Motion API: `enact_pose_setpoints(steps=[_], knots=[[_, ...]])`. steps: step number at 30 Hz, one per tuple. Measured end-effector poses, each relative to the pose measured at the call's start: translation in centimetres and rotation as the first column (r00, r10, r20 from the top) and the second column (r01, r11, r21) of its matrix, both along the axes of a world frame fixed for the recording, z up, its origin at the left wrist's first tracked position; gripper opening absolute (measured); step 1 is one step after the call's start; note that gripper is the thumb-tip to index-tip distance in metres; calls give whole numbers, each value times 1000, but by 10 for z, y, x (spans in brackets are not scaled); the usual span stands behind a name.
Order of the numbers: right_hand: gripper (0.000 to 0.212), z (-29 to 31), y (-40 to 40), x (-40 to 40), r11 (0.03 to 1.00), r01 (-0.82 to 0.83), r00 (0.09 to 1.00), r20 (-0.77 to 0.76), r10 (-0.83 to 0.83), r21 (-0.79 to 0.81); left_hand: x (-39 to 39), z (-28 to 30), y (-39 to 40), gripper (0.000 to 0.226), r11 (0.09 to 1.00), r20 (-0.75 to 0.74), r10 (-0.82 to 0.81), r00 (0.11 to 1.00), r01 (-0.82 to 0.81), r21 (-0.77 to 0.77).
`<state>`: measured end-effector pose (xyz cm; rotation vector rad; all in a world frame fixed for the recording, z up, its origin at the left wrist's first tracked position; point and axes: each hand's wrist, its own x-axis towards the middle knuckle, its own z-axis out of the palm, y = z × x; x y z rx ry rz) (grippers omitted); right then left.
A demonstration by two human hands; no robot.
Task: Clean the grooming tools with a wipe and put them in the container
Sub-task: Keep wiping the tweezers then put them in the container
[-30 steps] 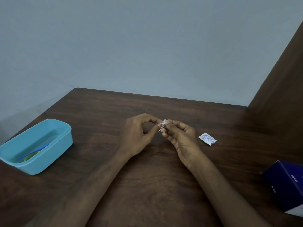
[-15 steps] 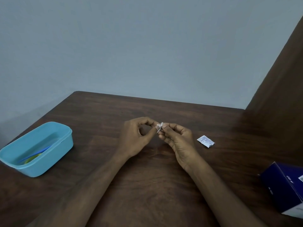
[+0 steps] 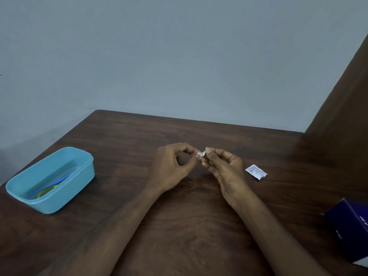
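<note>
My left hand point(image 3: 171, 168) and my right hand point(image 3: 225, 172) meet above the middle of the dark wooden table point(image 3: 179, 226). A small crumpled white wipe point(image 3: 200, 155) sits between their fingertips, and my left thumb and forefinger pinch it. My right fingertips pinch a small thin metal grooming tool point(image 3: 207, 148); only its tip shows, and the wipe covers the rest. A light blue plastic container point(image 3: 83, 174) stands open at the left of the table. A blue tool point(image 3: 57, 182) and a yellow-green one point(image 3: 46, 190) lie in it.
A torn white wipe sachet point(image 3: 256, 172) lies on the table just right of my right hand. A dark blue box point(image 3: 350, 232) sits at the table's right edge. A brown panel point(image 3: 342, 96) rises along the right side, and a grey wall stands behind.
Both hands stay together at the table's middle, with small shifts of the fingertips around the wipe. The view has tilted slightly. Nothing else has moved.
</note>
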<state>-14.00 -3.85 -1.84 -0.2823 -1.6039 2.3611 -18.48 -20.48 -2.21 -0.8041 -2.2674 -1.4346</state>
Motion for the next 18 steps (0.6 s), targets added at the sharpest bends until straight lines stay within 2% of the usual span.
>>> enact_pose_setpoints(steps=[5, 10, 14, 18], knots=[[10, 0, -4, 7, 988, -129, 992, 11, 129, 88, -1, 2, -1, 10, 996, -10, 48, 999, -47, 72], [9, 1, -4, 7, 991, -104, 995, -6, 104, 85, -1, 1, -1, 10, 997, -22, 27, 999, -25, 74], [6, 1, -1, 4, 999, -43, 999, -9, 43, 22, 0, 1, -1, 13, 998, -37, 0, 999, 2, 64], [11, 2, -1, 6, 993, -109, 994, 13, 109, 37, -1, 1, -1, 11, 997, -26, 6, 1000, -3, 83]])
